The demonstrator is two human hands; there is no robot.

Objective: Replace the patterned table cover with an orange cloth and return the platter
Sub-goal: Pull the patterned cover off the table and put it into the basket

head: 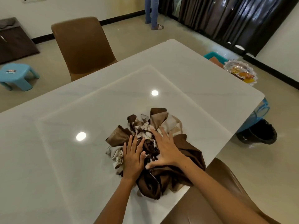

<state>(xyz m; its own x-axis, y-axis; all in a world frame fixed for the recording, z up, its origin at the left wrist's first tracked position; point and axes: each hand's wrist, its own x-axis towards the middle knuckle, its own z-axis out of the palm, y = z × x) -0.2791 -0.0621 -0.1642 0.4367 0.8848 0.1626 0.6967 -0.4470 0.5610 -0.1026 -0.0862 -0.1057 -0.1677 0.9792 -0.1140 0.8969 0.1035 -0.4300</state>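
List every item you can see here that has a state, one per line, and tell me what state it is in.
patterned table cover: off the table's spread, bunched in a heap
left hand: flat, fingers straight, pressing the heap
right hand: flat, fingers spread, pressing the heap
white table: bare, uncovered
platter: off the table, beyond its far right edge, holding food
teal tub: open, orange-brown cloth inside
brown chair: pushed up to the table
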